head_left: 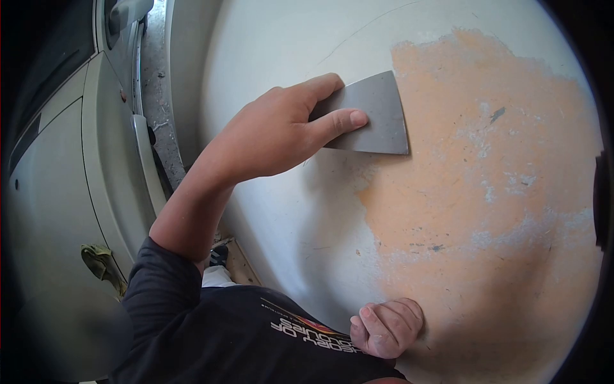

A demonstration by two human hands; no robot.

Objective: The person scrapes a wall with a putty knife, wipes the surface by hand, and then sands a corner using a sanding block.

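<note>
My left hand (pixel 288 125) is closed on a wide metal putty knife (pixel 371 115), thumb flat on the near face of its blade and fingers behind. The blade's straight edge rests against the wall (pixel 275 211), at the border between its white coat and a bare orange patch (pixel 448 179). Whatever handle the knife has is hidden by the hand. Lower down, my right hand (pixel 387 326) is curled into a fist close to the wall, in front of my dark shirt; nothing shows in it.
A light-coloured car (pixel 51 185) stands close on the left, with a green cloth (pixel 99 261) hanging on its side. A narrow strip of rough floor (pixel 157 83) runs between car and wall. Grey specks and whitish residue mark the orange patch.
</note>
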